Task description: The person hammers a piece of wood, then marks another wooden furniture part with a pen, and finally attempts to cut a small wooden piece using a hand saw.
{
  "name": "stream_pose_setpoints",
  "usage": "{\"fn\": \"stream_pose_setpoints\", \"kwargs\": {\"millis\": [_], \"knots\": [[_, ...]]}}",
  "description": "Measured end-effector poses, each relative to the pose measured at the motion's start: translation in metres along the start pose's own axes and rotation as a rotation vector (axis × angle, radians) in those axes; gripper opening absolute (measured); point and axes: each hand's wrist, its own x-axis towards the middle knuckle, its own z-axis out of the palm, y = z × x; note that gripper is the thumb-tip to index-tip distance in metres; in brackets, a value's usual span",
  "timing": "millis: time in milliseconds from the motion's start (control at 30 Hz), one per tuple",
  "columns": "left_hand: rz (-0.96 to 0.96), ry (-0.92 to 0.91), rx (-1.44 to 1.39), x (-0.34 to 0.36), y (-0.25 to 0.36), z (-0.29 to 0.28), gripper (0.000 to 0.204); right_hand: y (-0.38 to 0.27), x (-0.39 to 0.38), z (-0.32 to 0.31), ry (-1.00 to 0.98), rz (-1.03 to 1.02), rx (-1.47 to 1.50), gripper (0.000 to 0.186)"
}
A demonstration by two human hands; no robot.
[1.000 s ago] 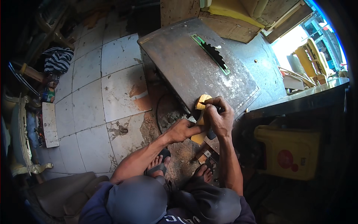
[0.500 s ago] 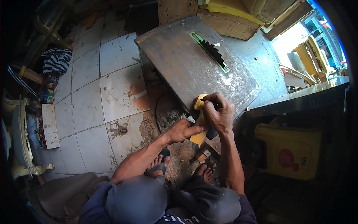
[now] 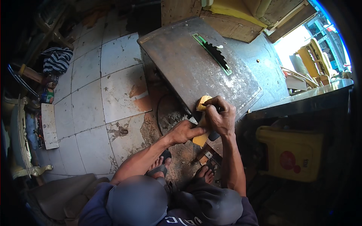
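A piece of yellowish wood (image 3: 200, 140) with a rounded upper end leans at the near edge of a metal saw table (image 3: 173, 56). My left hand (image 3: 184, 132) is wrapped round its lower part, thumb across the top. Over its upper end, my right hand (image 3: 221, 116) is closed in a pinch, with a small dark tip touching the wood. What the fingers hold is mostly hidden by them. Farther back, a toothed circular saw blade (image 3: 216, 53) stands up through a green-edged slot; both hands are well apart from it.
Pale cracked floor tiles (image 3: 122, 88) lie left of the saw table. A yellow plastic container (image 3: 292, 152) stands at the right, below a dark bench (image 3: 305, 96). Wooden furniture (image 3: 233, 25) is behind the table. A striped cloth (image 3: 57, 59) lies at far left. My sandalled feet are below.
Both hands keep their hold at the wood. My right hand has shifted very slightly, and the whole view has moved a little.
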Motion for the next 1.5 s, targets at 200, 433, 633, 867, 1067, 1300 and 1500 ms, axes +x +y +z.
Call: {"fn": "stream_pose_setpoints", "kwargs": {"millis": [200,433,633,867,1067,1300,1500], "knots": [[-0.028,-0.037,-0.014,-0.001,0.005,-0.002,0.057,-0.001,0.002,0.000,-0.008,-0.008,-0.011,0.011],[-0.033,-0.048,0.008,0.003,0.004,-0.001,0.056,0.000,0.001,-0.003,-0.033,-0.058,-0.053,0.009],[-0.041,-0.041,-0.005,0.003,0.005,-0.001,0.050,0.004,0.003,-0.004,-0.061,0.015,0.011,0.009],[-0.071,-0.070,0.001,0.002,0.008,-0.003,0.047,0.005,0.003,-0.006,-0.083,0.011,0.048,0.010],[-0.023,-0.036,-0.044,0.002,0.007,0.001,0.045,0.007,0.006,-0.007,-0.106,-0.033,0.035,0.009],[-0.047,-0.073,-0.035,0.004,0.004,-0.001,0.046,0.006,0.006,-0.008,-0.110,-0.065,0.022,0.008],[0.020,-0.013,-0.109,-0.001,0.012,0.002,0.045,0.004,0.007,-0.007,-0.139,-0.066,0.041,0.008]]}}
